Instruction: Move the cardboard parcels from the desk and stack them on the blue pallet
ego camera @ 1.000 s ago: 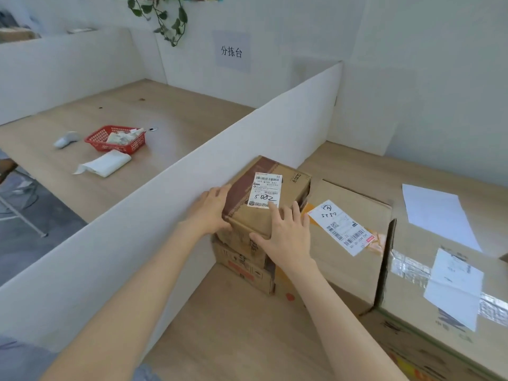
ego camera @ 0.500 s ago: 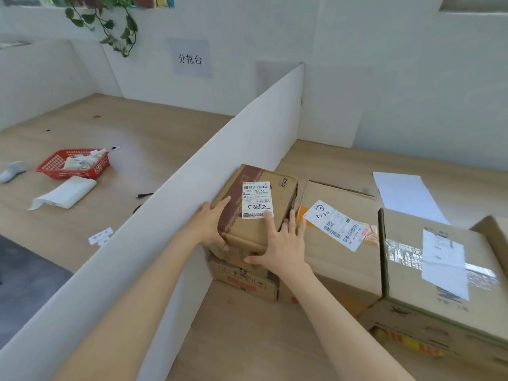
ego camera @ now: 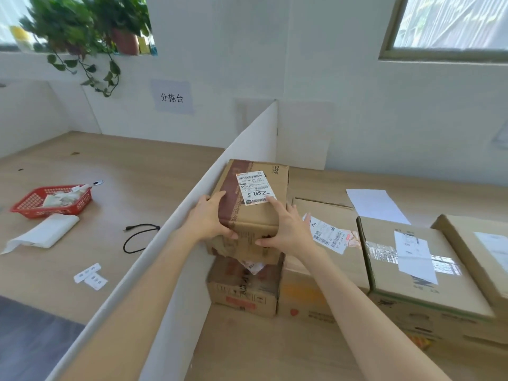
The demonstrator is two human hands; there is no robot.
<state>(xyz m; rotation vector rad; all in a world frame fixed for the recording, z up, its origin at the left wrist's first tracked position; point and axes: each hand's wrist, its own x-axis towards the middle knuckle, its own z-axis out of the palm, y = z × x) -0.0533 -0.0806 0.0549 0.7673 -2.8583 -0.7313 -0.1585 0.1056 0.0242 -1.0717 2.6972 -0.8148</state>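
A small cardboard parcel (ego camera: 254, 215) with a white label marked 5002 and a brown tape strip is held between both my hands, tilted up and lifted a little off a lower small box (ego camera: 242, 288). My left hand (ego camera: 210, 218) grips its left side; my right hand (ego camera: 287, 228) grips its right front corner. To the right on the desk stand a mid-size box (ego camera: 324, 270) with a loose label, a taped box (ego camera: 417, 268) and part of another box (ego camera: 483, 248). No blue pallet is in view.
A white divider panel (ego camera: 176, 232) runs along the parcel's left side. Beyond it lie a red basket (ego camera: 52, 200), a folded white cloth (ego camera: 44, 233), a black cable (ego camera: 138, 237) and small labels (ego camera: 90, 276). A white sheet (ego camera: 376, 204) lies behind the boxes.
Both hands have closed on the labelled parcel and raised it off the box beneath, which now shows. My view has tilted up toward the wall and window.
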